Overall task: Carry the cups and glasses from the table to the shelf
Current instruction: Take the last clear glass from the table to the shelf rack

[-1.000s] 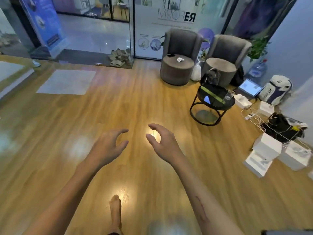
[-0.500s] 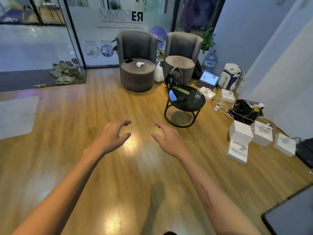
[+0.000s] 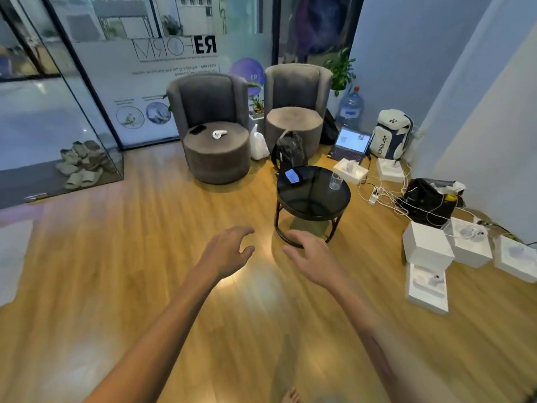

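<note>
Head view: both hands, left hand [image 3: 226,251] & right hand [image 3: 312,257], loose & empty; next, get glass [image 3: 335,180] on far table [image 3: 312,202]

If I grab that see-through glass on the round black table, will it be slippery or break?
The glass looks clear, smooth and thin-walled, so it is probably slick and would likely break if dropped on the hard wooden floor. It looks empty, so probably light. It stands upright near the rim of the glossy black table, so a sideways push might slide or tip it off.
</note>
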